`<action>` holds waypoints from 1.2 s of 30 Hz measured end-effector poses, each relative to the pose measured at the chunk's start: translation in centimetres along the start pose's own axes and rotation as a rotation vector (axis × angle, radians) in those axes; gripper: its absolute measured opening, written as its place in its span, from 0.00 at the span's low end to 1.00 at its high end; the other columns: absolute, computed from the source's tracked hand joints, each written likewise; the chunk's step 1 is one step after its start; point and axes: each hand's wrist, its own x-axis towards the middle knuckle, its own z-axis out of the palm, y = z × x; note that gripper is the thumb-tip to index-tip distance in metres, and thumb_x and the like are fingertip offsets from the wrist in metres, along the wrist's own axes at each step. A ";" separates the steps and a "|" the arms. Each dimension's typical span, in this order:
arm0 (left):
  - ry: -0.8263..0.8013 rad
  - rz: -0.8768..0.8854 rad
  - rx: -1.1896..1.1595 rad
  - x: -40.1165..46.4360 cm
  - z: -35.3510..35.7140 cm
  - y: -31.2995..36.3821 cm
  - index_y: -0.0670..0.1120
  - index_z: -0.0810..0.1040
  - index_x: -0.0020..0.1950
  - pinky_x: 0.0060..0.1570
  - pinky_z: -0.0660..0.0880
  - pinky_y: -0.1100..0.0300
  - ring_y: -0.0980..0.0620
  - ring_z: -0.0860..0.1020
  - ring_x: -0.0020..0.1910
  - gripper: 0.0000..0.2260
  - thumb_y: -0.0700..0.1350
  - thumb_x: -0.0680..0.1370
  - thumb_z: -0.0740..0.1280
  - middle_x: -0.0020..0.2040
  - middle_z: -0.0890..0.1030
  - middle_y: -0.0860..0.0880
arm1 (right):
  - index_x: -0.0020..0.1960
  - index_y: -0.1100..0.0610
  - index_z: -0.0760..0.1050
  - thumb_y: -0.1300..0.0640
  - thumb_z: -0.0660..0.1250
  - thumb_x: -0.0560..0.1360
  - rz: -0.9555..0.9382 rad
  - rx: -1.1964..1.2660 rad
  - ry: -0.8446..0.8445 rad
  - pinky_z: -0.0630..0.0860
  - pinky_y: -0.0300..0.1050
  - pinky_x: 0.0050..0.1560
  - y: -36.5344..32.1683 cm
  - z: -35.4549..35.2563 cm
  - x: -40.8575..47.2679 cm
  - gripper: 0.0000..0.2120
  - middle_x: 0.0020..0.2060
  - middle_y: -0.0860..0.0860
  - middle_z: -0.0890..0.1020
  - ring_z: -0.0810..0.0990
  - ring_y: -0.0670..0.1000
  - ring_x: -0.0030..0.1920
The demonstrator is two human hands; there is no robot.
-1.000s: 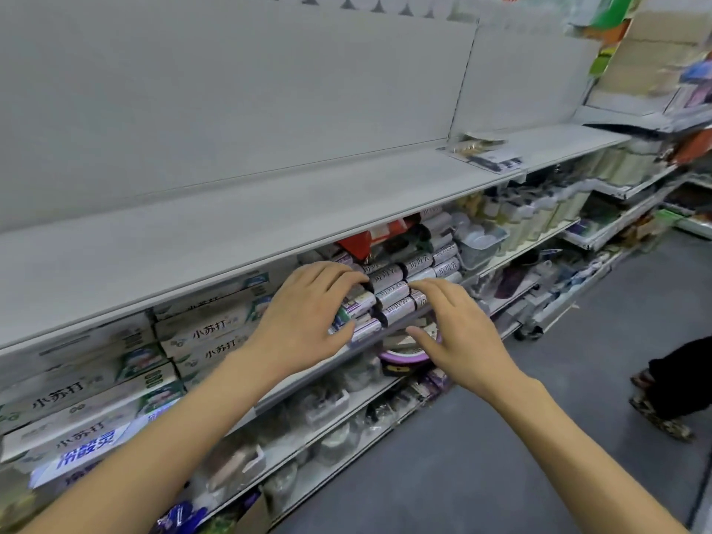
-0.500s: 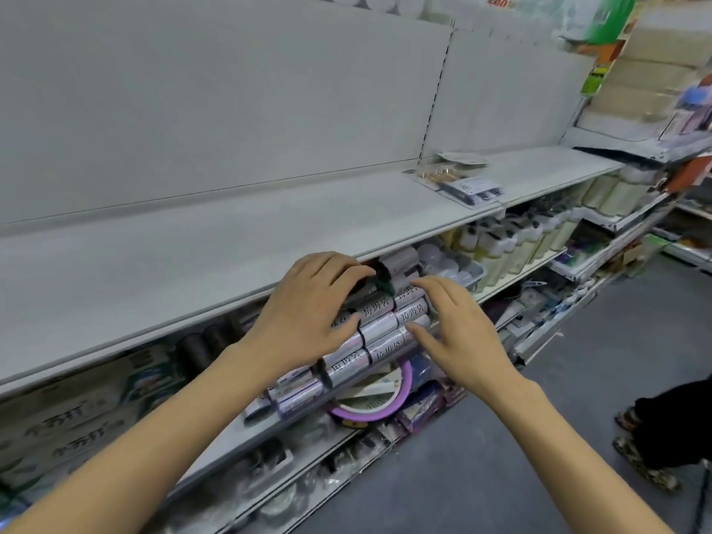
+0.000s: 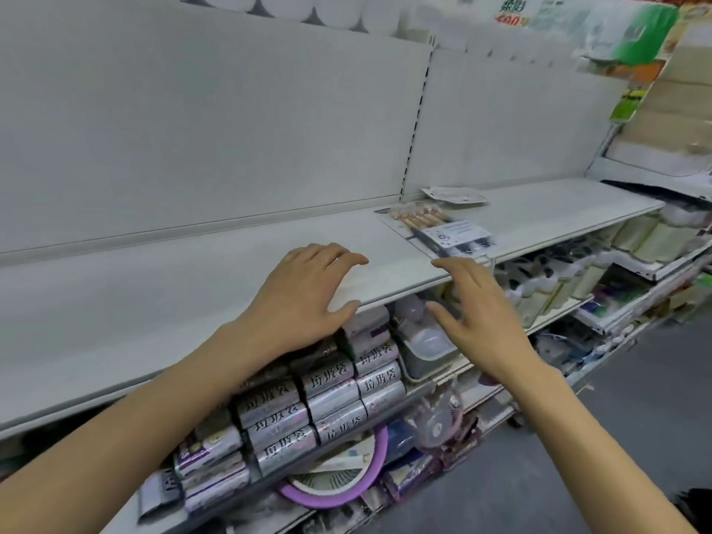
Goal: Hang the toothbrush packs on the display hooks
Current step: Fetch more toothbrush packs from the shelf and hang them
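A toothbrush pack (image 3: 441,229) with gold-handled brushes and a dark card lies flat on the bare white shelf (image 3: 192,302), and a second flat white pack (image 3: 454,194) lies just behind it by the back panel. My left hand (image 3: 304,298) hovers over the shelf's front edge, fingers spread, holding nothing. My right hand (image 3: 477,317) is open too, its fingertips just below and left of the front pack. No display hooks show on the white back panel (image 3: 231,129).
Under the bare shelf sit stacked silver rolls with printed labels (image 3: 331,395), a clear tub of bulbs (image 3: 424,341) and a purple-rimmed fan (image 3: 339,479). White bottles (image 3: 558,287) fill the shelves to the right. Grey floor (image 3: 578,437) lies to the lower right.
Both hands have lifted off the silver rolls to the front edge of the bare shelf. The view has swung up and right, bringing the packs closer.
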 end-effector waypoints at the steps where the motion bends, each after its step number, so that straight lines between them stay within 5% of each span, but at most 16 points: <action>1: -0.005 -0.007 0.024 1.3 0.5 0.4 0.54 0.67 0.73 0.67 0.67 0.51 0.49 0.71 0.66 0.25 0.59 0.77 0.61 0.67 0.74 0.53 | 0.73 0.55 0.67 0.51 0.69 0.78 -0.004 0.019 0.007 0.69 0.52 0.68 1.6 -0.2 1.0 0.26 0.69 0.52 0.72 0.69 0.54 0.70; 14: -0.186 -0.409 0.161 17.1 7.5 3.5 0.49 0.69 0.74 0.67 0.67 0.51 0.47 0.70 0.68 0.35 0.71 0.77 0.49 0.71 0.71 0.51 | 0.71 0.54 0.70 0.57 0.66 0.79 -0.064 0.114 0.008 0.73 0.52 0.59 20.1 0.5 17.2 0.21 0.68 0.50 0.74 0.71 0.54 0.67; 20: -0.264 -0.626 0.094 21.9 10.2 3.6 0.44 0.77 0.63 0.66 0.66 0.52 0.47 0.71 0.67 0.37 0.73 0.76 0.50 0.69 0.74 0.48 | 0.72 0.55 0.70 0.63 0.64 0.75 0.035 0.027 -0.163 0.74 0.55 0.57 25.0 4.3 24.0 0.25 0.69 0.54 0.74 0.71 0.58 0.67; 24: -0.318 -0.705 0.007 23.8 11.2 3.5 0.42 0.73 0.70 0.75 0.56 0.51 0.46 0.57 0.78 0.38 0.72 0.77 0.51 0.76 0.66 0.46 | 0.73 0.58 0.70 0.65 0.61 0.74 0.102 0.041 -0.214 0.73 0.54 0.62 26.6 6.6 26.4 0.27 0.69 0.57 0.75 0.72 0.61 0.68; 26: -0.338 -0.736 -0.066 24.4 11.4 3.6 0.42 0.66 0.75 0.78 0.50 0.49 0.46 0.50 0.80 0.37 0.69 0.78 0.53 0.79 0.60 0.46 | 0.72 0.58 0.71 0.66 0.61 0.74 0.105 0.036 -0.208 0.72 0.53 0.61 26.7 7.2 27.1 0.26 0.68 0.57 0.76 0.73 0.60 0.68; 29: -0.299 -0.788 -0.235 25.6 11.5 3.7 0.45 0.58 0.79 0.74 0.56 0.52 0.45 0.55 0.78 0.35 0.62 0.79 0.62 0.79 0.60 0.44 | 0.72 0.56 0.71 0.66 0.59 0.75 0.061 -0.048 -0.204 0.73 0.50 0.55 26.6 7.5 27.3 0.26 0.67 0.56 0.77 0.74 0.59 0.66; 31: -0.293 -0.828 -0.303 26.5 11.5 3.3 0.45 0.51 0.81 0.72 0.59 0.54 0.46 0.56 0.78 0.42 0.60 0.76 0.69 0.79 0.59 0.43 | 0.71 0.56 0.72 0.67 0.59 0.75 0.024 -0.091 -0.180 0.72 0.49 0.51 26.7 7.6 27.2 0.25 0.64 0.56 0.79 0.75 0.60 0.63; 36: -0.371 -0.837 -0.140 27.8 11.4 1.6 0.45 0.55 0.80 0.73 0.63 0.50 0.45 0.57 0.78 0.45 0.64 0.72 0.71 0.79 0.60 0.46 | 0.62 0.60 0.78 0.69 0.62 0.73 -0.076 -0.194 -0.025 0.64 0.48 0.39 27.1 8.4 26.5 0.19 0.52 0.60 0.83 0.79 0.64 0.50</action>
